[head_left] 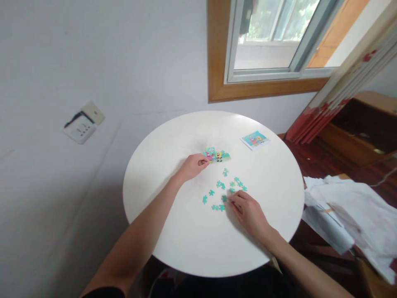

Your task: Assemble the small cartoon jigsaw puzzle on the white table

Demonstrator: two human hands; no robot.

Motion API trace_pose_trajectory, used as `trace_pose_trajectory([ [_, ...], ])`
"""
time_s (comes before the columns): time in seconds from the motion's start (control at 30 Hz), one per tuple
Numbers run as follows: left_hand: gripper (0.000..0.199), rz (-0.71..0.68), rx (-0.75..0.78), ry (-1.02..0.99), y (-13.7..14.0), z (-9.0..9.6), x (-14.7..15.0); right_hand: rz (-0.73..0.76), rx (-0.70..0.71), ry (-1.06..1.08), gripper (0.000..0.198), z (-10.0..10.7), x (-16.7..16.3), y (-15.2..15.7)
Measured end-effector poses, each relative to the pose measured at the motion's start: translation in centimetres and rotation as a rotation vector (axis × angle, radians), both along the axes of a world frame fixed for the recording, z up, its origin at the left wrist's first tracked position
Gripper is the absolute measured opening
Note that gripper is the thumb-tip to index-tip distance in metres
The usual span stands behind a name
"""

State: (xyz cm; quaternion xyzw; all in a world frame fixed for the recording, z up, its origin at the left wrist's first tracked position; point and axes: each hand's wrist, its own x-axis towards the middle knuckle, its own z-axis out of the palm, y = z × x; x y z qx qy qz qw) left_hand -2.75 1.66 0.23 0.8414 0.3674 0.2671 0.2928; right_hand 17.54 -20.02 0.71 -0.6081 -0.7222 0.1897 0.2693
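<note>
A partly joined jigsaw puzzle (221, 155) with cartoon figures, one pink and one yellow, lies near the middle of the round white table (186, 240). At its lower left edge is my left hand (194, 166), thumb and fingertips closed together on the edge. Loose turquoise puzzle pieces (221, 185) are scattered nearer to me. Among them, my right hand (248, 210) pinches one puzzle piece (224, 198) at its right side, low over the tabletop. Whether that piece is lifted I cannot tell. Several more pieces (218, 207) lie just left of and below these fingers.
A picture card (254, 140) with similar cartoon figures lies at the table's back right. Behind the table are a white wall with a socket (80, 129) and a wood-framed window (263, 89). White papers or cloths (362, 211) are piled on the right, below a red-and-white curtain (310, 122).
</note>
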Motion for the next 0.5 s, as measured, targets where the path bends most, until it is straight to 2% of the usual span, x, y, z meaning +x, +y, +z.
trace_pose_trajectory([
  [0.13, 0.021, 0.011, 0.002, 0.014, -0.1, 0.2, -0.2, 0.077, -0.055, -0.245, 0.015, 2.1, -2.5, 3.5],
  [0.23, 0.021, 0.025, 0.009, 0.002, -0.2, 0.4, -0.5, 0.114, -0.134, -0.404, 0.014, 2.8, -4.1, 5.7],
  [0.5, 0.022, 0.101, 0.014, 0.027, 0.7, 0.4, -1.6, 0.196, -0.255, -0.443, 0.016, 2.8, -4.8, 7.8],
])
